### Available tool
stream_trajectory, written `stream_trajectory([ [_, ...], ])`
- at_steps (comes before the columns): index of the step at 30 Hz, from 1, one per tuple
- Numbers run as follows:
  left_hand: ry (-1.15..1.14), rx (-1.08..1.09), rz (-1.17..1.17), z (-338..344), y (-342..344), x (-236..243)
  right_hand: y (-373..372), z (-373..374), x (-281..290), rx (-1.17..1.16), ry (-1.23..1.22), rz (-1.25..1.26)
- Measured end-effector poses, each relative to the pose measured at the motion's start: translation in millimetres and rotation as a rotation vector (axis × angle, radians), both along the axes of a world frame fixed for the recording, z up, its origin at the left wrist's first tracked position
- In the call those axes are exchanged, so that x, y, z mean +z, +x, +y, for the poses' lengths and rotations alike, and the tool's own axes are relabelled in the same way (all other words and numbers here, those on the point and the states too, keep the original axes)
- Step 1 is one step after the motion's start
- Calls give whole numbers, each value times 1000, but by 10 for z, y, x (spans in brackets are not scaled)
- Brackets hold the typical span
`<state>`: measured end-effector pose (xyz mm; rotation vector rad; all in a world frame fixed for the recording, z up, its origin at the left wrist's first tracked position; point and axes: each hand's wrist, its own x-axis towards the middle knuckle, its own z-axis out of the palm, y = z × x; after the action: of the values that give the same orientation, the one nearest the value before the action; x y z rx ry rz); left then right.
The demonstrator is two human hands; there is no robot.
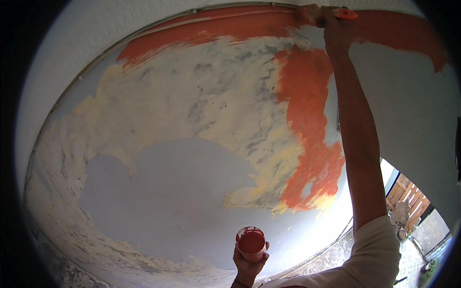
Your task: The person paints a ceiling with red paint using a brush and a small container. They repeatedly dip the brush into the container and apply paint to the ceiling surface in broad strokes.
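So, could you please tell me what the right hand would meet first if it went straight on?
Probably the white ceiling just above the right hand, though the depth between them is unclear.

Daylight enters right of your left fingers [237, 254], glare bleaching wall [192, 120] on that side. Wall above them dimmer. Your raised right fingers [328, 17] shaded, detail soft. Straight lines bow toward rim; black vignette outside both hands.

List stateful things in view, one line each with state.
wall: partly painted orange-red, otherwise patchy cream and grey
left hand: closed around paint cup
paint cup: open-topped, red paint inside
right hand: raised, gripping paintbrush
paintbrush: held near wall's top
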<state>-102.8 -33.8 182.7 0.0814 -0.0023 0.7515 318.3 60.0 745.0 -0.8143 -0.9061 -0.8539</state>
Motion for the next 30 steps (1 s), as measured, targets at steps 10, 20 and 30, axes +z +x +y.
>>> stream_trajectory([
  [10,-19,-5,38,-26,78,109,-1000,524,-230,-138,165,-587],
  [20,-46,-50,12,19,77,80,56,149,-113,448,189,107],
  [30,-63,-83,-77,17,81,16,141,-241,-498,-124,-28,-65],
])
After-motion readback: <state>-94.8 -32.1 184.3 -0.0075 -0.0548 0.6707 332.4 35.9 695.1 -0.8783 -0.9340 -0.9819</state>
